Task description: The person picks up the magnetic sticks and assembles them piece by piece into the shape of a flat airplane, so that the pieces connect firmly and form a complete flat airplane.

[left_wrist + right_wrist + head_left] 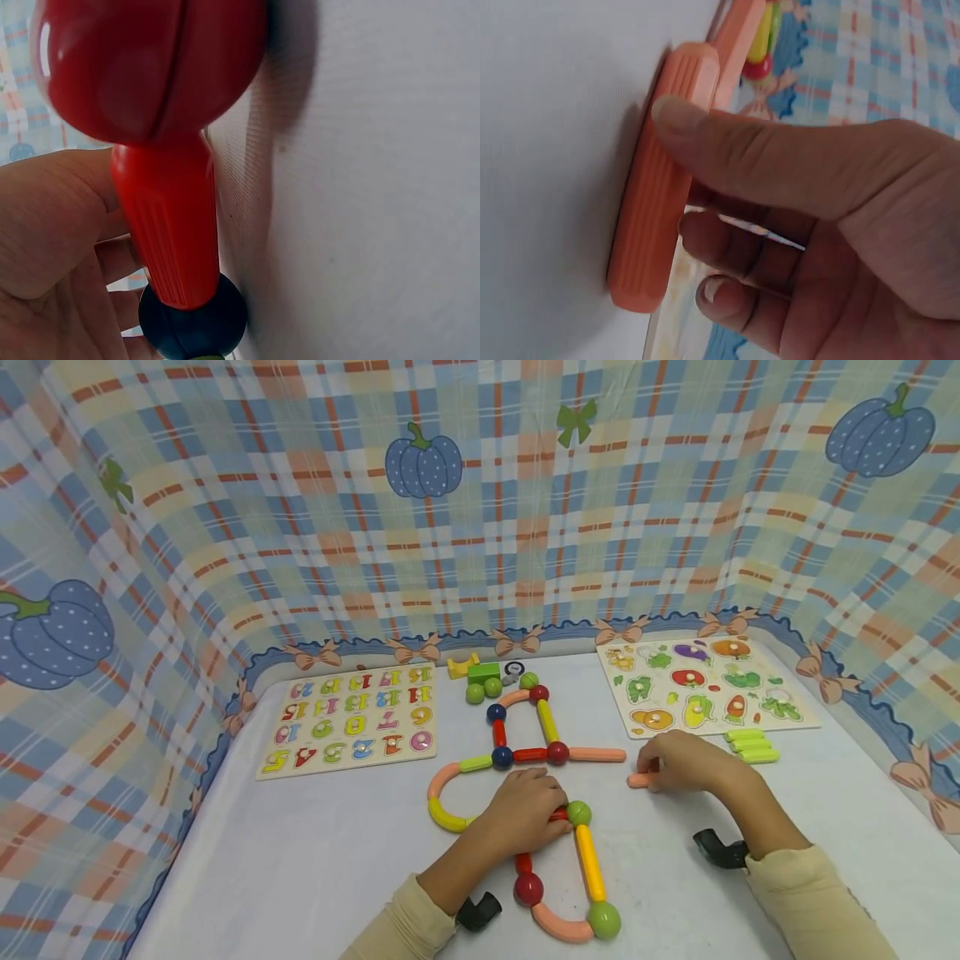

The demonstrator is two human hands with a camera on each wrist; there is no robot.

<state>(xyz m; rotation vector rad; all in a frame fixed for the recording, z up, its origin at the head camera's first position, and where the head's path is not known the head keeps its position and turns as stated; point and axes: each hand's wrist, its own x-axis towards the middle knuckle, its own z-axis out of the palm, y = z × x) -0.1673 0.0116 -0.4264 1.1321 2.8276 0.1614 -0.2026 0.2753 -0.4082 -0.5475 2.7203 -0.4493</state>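
Observation:
Magnetic rods and balls form a figure on the white table. My left hand (525,810) lies over its middle, thumb and fingers around a red rod (558,815) beside a green ball (579,813). In the left wrist view another red rod (171,225) joins a red ball (150,67) to a dark blue ball (193,319), with the palm and fingers behind. My right hand (686,762) pinches a peach rod (649,187) between thumb and fingers, low over the table. It is right of a peach rod attached to the figure (597,755).
A number puzzle board (352,718) lies at the back left, a vegetable puzzle board (705,685) at the back right. Several light green rods (752,747) sit beside the right forearm. Green toy pieces (483,673) stand behind the figure. A plaid curtain (480,543) borders the table.

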